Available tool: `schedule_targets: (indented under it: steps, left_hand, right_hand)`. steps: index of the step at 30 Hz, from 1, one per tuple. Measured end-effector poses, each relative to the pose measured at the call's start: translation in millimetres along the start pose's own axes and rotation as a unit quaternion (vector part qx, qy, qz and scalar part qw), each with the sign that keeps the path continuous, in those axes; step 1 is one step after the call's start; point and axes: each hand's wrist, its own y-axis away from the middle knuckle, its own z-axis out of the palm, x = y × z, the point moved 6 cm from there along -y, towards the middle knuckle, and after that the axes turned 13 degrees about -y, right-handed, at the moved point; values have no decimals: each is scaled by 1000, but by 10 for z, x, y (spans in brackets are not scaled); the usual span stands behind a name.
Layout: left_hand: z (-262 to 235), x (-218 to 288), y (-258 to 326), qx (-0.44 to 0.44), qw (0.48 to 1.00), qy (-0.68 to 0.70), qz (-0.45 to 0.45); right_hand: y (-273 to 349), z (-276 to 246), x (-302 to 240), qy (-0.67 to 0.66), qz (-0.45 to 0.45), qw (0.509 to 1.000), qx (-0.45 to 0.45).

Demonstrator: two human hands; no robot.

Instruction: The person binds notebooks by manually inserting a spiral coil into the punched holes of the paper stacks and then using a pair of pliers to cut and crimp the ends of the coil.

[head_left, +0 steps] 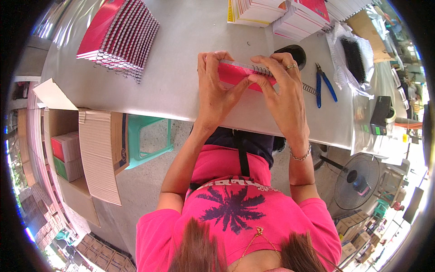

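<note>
Between my two hands, over the table's near edge, is a red-covered notebook. My left hand grips its left end, thumb on the red cover and fingers behind. At the other end my right hand has its thumb and fingers closed round the spine edge. A black wire spiral runs through the holes there, and its loose tail sticks out to the right past my hand. Blue-handled pliers lie on the table just right of that tail, with a dark round dish behind my right hand.
A stack of spiral-bound red notebooks stands at the table's far left. Unbound page stacks sit at the back right, near black spirals in white wrapping. An open carton is at my left, beside a green stool. A fan stands at right.
</note>
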Motion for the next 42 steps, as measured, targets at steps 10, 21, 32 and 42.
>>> schedule_targets:
  steps: [10,21,32,42]
  left_hand:
    - [-4,5,-8,3,1000,3,7]
    - [-3,0,-6,-7,1000,-4,5]
    - [-136,-92,-95,-62,996,54,26]
    - [-99,-192,-83,-96,988,117,12]
  right_hand:
    - [-29,-2,-5,-48,-24,999,-6]
    - [-15,0,17,-58,-14,998,22]
    - [-260,-530,590,61,14,998,-7]
    - [-77,-304,893,-531,247,793,-167]
